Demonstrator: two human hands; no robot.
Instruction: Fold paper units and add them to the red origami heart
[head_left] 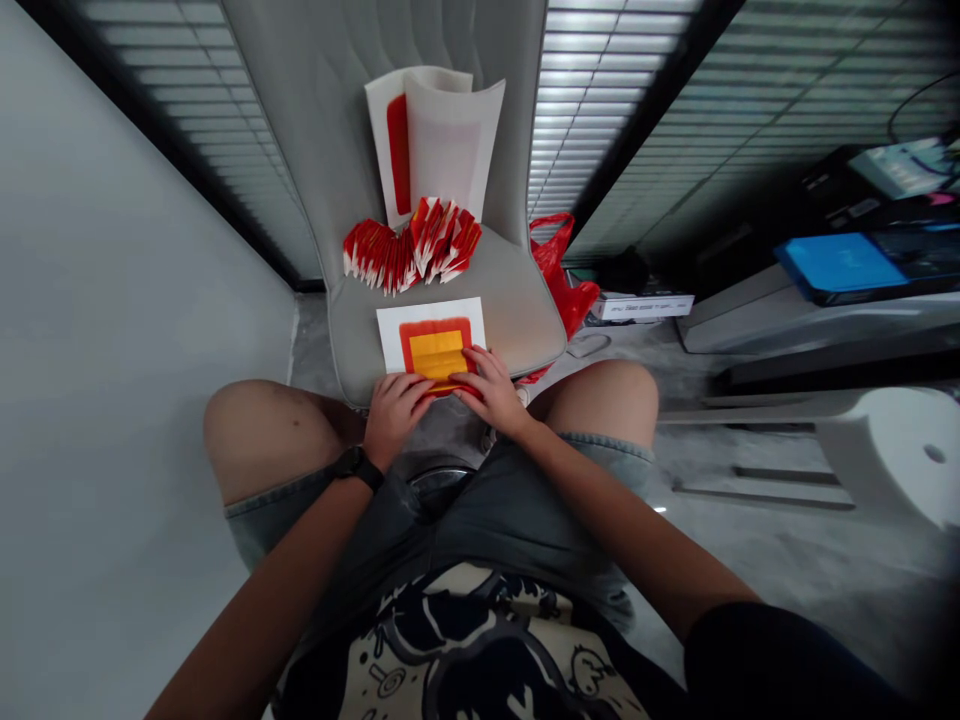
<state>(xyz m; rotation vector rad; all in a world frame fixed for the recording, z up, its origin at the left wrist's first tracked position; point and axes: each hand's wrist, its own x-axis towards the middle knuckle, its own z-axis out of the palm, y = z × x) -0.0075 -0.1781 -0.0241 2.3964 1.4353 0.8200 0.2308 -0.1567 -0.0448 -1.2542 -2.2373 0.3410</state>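
Observation:
A white sheet of paper (390, 330) with a red-edged yellow rectangle lies on the front of the grey chair seat. Its near edge is turned up in a fold. My left hand (391, 415) grips the left part of that edge, its fingers closed on the paper. On the right part, my right hand (496, 398) holds the same edge, with its thumb and fingers pressed to the yellow area. My fingers partly hide the fold. Beyond the sheet stands a row of folded red and white papers (412, 245), packed closely together.
Behind the folded papers, large curled white sheets (450, 140) with red print lean on the grey chair's backrest (307, 60). A red plastic bag (559, 270) hangs at the seat's right side. Further right are a white box (641, 307), a blue-topped box (844, 262) and a white stool (911, 450).

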